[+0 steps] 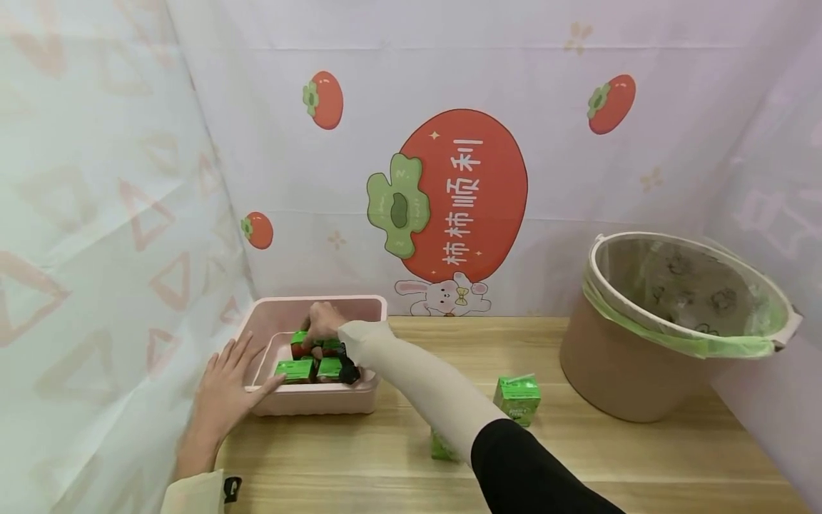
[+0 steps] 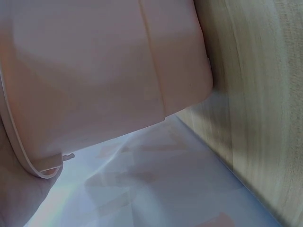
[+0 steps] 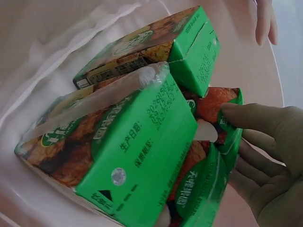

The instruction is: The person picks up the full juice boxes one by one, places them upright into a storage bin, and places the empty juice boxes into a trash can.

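Several green-and-brown juice boxes stand in a pink plastic bin (image 1: 315,400) at the left of the table. My right hand (image 1: 324,320) reaches into the bin from above. In the right wrist view, its thumb and fingers pinch a juice box (image 3: 217,105) near the bin's wall. Beside that box is a larger-looking juice box (image 3: 142,142) with a wrapped straw along its side, and another juice box (image 3: 199,56) sits behind. My left hand (image 1: 225,389) rests on the bin's left front rim with fingers extended. The left wrist view shows mostly the bin's outer wall (image 2: 104,71).
A green juice box (image 1: 516,400) with a straw on top stands on the wooden table (image 1: 359,464). Another juice box (image 1: 443,446) is partly hidden by my right forearm. A tall brown bucket (image 1: 632,378) with a green liner stands at the right. Printed cloth walls enclose the table.
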`<act>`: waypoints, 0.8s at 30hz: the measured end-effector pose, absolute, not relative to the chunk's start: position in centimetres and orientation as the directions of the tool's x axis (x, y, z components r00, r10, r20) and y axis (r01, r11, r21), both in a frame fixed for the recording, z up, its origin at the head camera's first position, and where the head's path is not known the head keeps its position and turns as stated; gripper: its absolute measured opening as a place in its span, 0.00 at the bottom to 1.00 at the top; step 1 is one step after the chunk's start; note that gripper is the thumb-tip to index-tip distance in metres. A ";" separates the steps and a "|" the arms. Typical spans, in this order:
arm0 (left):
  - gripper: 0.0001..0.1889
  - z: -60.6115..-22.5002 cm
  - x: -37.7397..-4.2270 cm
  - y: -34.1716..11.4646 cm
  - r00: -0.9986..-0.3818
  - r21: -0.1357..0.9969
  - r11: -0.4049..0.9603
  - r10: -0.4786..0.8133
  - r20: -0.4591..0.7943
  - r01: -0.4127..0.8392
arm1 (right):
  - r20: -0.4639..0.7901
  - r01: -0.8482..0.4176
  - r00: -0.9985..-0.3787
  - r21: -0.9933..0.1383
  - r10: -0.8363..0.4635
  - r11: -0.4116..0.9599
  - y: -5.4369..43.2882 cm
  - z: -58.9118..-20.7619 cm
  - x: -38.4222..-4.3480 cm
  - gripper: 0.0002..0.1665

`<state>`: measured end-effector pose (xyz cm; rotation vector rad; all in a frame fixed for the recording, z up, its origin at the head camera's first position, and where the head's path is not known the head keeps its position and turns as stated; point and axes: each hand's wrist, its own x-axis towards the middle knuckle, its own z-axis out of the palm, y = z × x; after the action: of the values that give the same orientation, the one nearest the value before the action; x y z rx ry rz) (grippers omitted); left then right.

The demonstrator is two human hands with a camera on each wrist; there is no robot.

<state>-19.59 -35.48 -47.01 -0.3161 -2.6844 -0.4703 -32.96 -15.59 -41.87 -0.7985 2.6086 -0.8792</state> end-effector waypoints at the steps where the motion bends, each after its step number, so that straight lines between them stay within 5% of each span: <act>1: 0.43 -47.1 -19.6 -35.5 -0.896 0.275 0.919 0.152 0.417 0.284 | -0.086 -0.413 -0.809 -0.621 -0.581 0.666 -15.6 -41.9 -33.0 0.18; 16: 0.42 -47.2 -19.6 -35.3 -0.889 0.288 0.912 0.148 0.434 0.292 | -0.122 -0.457 -0.777 -0.565 -0.618 0.686 -15.8 -42.7 -33.0 0.25; 24: 0.42 -47.1 -19.6 -35.4 -0.892 0.266 0.919 0.159 0.423 0.290 | -0.045 -0.493 -0.737 -0.647 -0.674 0.582 -14.4 -42.0 -33.1 0.27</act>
<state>-19.58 -35.44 -47.12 -0.3273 -2.6796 -0.4563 -33.07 -14.39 -42.03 -0.9579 2.5287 -0.9044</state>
